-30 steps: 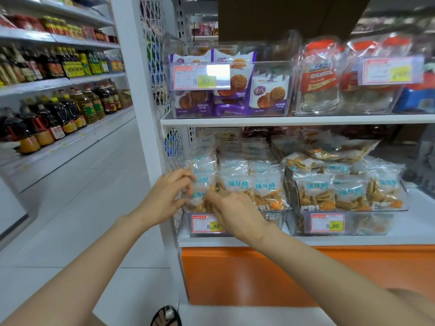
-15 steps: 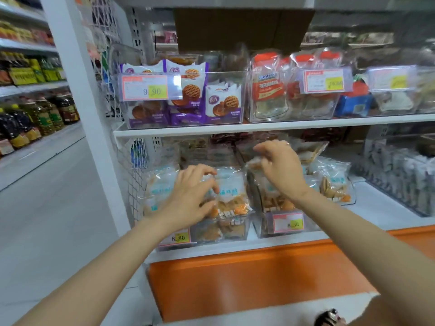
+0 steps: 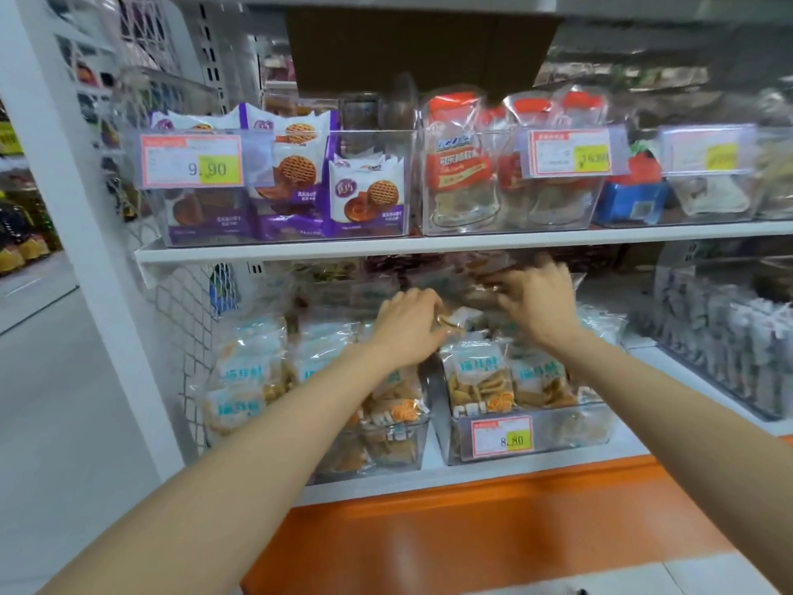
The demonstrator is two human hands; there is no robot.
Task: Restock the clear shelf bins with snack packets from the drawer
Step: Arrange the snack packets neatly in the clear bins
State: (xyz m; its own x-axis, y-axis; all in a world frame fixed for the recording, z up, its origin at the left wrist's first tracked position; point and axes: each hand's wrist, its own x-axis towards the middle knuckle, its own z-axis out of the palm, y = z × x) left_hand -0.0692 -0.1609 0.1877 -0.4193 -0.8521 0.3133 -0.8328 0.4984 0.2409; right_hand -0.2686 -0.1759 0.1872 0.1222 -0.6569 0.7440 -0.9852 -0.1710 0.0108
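Note:
Two clear bins stand side by side on the lower shelf, the left bin (image 3: pixel 386 448) and the right bin (image 3: pixel 558 431) with an 8.80 tag, both full of blue-labelled snack packets (image 3: pixel 478 375). My left hand (image 3: pixel 407 330) is above the gap between the bins, its fingers curled round a clear snack packet (image 3: pixel 457 320) of golden pieces. My right hand (image 3: pixel 538 302) is deeper in, over the back of the right bin. Its fingers curl into the brownish packets (image 3: pixel 478 294) stacked there, which are blurred.
The upper shelf (image 3: pixel 429 244) hangs close over my hands and carries bins of purple cookie packs (image 3: pixel 364 199) and red-labelled packs (image 3: pixel 459 173). A wire mesh panel (image 3: pixel 189 319) closes the left side. A bin of grey packets (image 3: pixel 729 345) stands at the right, and an orange front panel (image 3: pixel 472 530) lies below.
Both hands have moved right and deeper. The left hand left the left bin's packets and now holds a packet between the bins. The right hand went to the back of the right bin.

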